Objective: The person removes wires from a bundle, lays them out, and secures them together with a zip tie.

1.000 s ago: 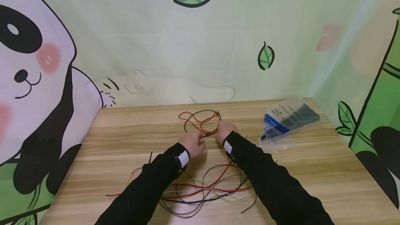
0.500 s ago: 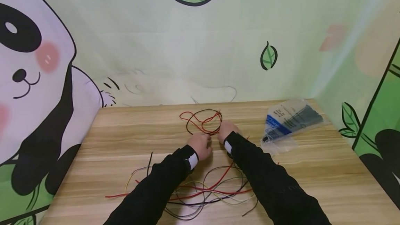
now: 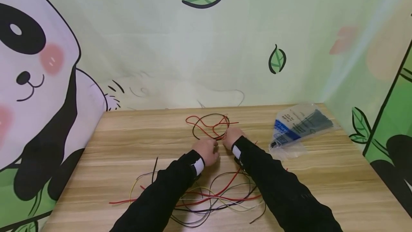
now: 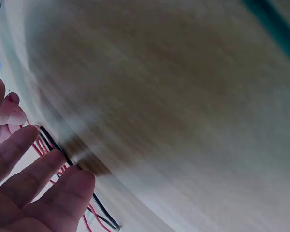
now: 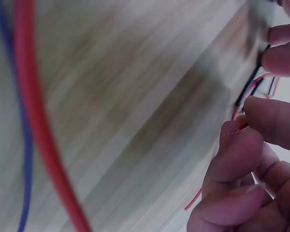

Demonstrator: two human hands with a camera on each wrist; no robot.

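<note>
A loose coil of thin red wire (image 3: 186, 119) and black wire (image 3: 193, 131) lies toward the back of the table. Both hands work at its front edge. My left hand (image 3: 206, 151) pinches the coil's front strands, its fingertips against the black wire (image 4: 48, 137) in the left wrist view. Close beside it, my right hand (image 3: 233, 136) pinches a thin red wire (image 5: 234, 114) between thumb and finger, seen in the right wrist view. A free red end (image 5: 193, 199) sticks out below those fingers. Part of the coil is hidden by the hands.
Several loose red, black, yellow and grey wires (image 3: 226, 185) sprawl under the forearms, nearer the front. A clear plastic bag with a blue label (image 3: 284, 127) and dark contents lies at the back right. A printed cloth wall (image 3: 145, 46) borders the wooden table (image 3: 128, 128).
My left hand has shifted right, closer to the right hand. A red wire end now points out to the right behind the right hand. The right hand has barely moved.
</note>
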